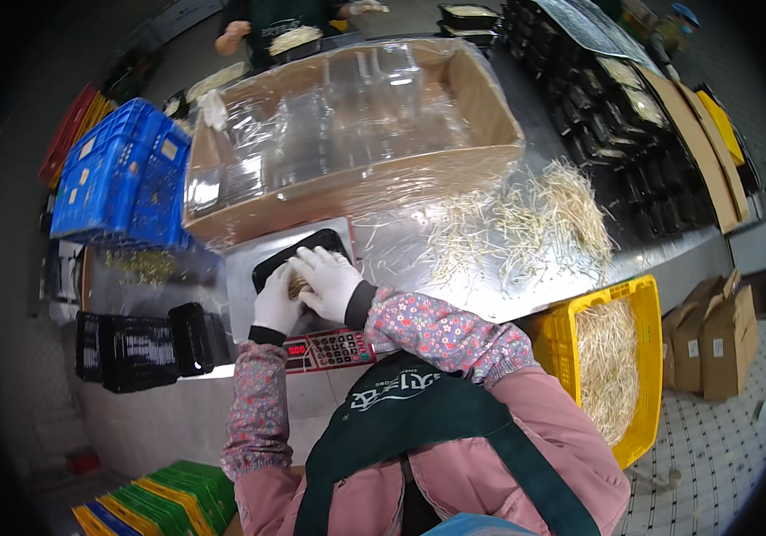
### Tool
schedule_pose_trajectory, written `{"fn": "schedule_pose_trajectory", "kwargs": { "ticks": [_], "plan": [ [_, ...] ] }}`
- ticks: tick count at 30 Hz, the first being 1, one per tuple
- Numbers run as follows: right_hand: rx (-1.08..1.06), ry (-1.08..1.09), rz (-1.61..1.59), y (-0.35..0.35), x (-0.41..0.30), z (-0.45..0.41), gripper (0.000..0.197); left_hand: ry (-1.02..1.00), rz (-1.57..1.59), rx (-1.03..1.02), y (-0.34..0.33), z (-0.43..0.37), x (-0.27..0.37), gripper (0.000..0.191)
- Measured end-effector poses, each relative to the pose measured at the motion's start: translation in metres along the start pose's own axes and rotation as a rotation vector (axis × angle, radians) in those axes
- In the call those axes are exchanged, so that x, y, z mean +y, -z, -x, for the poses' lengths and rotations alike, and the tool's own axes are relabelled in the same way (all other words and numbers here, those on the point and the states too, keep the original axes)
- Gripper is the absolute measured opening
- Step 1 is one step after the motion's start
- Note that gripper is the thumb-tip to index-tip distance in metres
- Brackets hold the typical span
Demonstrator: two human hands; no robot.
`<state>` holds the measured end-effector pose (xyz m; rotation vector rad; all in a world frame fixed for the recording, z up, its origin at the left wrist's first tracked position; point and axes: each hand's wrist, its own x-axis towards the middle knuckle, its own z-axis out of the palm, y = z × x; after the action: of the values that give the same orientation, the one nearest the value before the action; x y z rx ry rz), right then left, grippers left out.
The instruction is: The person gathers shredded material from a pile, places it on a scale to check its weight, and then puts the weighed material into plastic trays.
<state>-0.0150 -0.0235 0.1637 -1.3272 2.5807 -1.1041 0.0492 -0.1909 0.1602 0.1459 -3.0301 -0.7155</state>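
Observation:
My left hand [275, 303] and my right hand [329, 283], both in white gloves, cup a small bundle of bean sprouts [296, 287]. They rest over a black plastic tray [274, 263], whose far rim shows beyond my fingers. Under the tray is the metal platform of a digital scale [241, 285]. Its red keypad panel [333, 350] faces me, with a lit display. My hands hide most of the tray's inside. Loose bean sprouts [467, 238] lie in heaps on the steel table to the right of the scale.
Behind the scale stands a film-wrapped carton [356, 171] of clear plastic containers. Blue crates [121, 177] and stacked black trays [138, 348] are at left. A yellow crate of sprouts [651, 375] stands at right, below stacked black packs [624, 141]. A co-worker [289, 20] is across the table.

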Motion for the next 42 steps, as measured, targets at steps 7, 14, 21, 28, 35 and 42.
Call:
{"fn": "schedule_pose_trajectory", "kwargs": {
  "ticks": [7,14,21,28,35,42],
  "plan": [
    [0.416,-0.369,0.262,0.050,0.118,0.091,0.052,-0.106,0.186,0.391,0.049,0.011,0.065,0.054],
    [-0.261,-0.158,0.498,0.019,0.190,0.134,0.067,-0.343,0.475,0.100,0.005,0.005,0.164,0.068],
    [-0.052,-0.768,0.653,0.175,0.281,0.201,0.057,-0.296,0.464,-0.153,-0.091,-0.016,0.162,0.094],
    [-0.390,-0.092,0.256,0.076,0.207,0.214,0.081,0.338,0.027,0.022,-0.228,-0.103,0.131,0.110],
    [-0.225,-0.415,0.395,0.237,0.311,0.256,0.048,-0.202,0.288,-0.259,-0.300,-0.165,0.279,0.100],
    [0.203,-1.209,0.402,0.343,0.389,0.299,0.117,-0.218,0.513,-0.231,-0.282,-0.182,0.335,0.093]
  ]
}}
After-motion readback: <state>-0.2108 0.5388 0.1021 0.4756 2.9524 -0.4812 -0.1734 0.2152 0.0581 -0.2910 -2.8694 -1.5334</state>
